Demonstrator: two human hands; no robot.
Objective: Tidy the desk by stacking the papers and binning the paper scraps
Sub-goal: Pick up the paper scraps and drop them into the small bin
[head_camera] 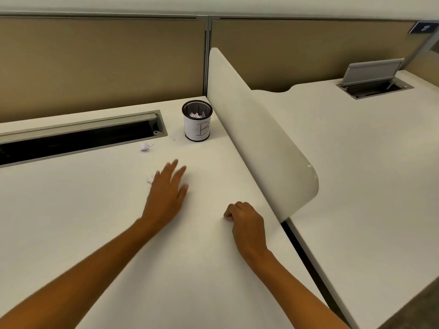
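Note:
A small black mesh bin wrapped in white paper marked "B" stands at the back of the white desk, with crumpled scraps inside it. One crumpled paper scrap lies to its left near the cable slot. A second scrap peeks out beside my left hand, which hovers flat with fingers spread, slightly blurred. Nearer to me, my right hand rests curled on the desk, with a small white scrap pinched at its fingertips. No sheets of paper are in view.
A long open cable slot runs along the desk's back left. A curved white divider rises along the right side of the desk. Beyond it lies a neighbouring desk with a raised cable flap. Tan partition panels stand behind.

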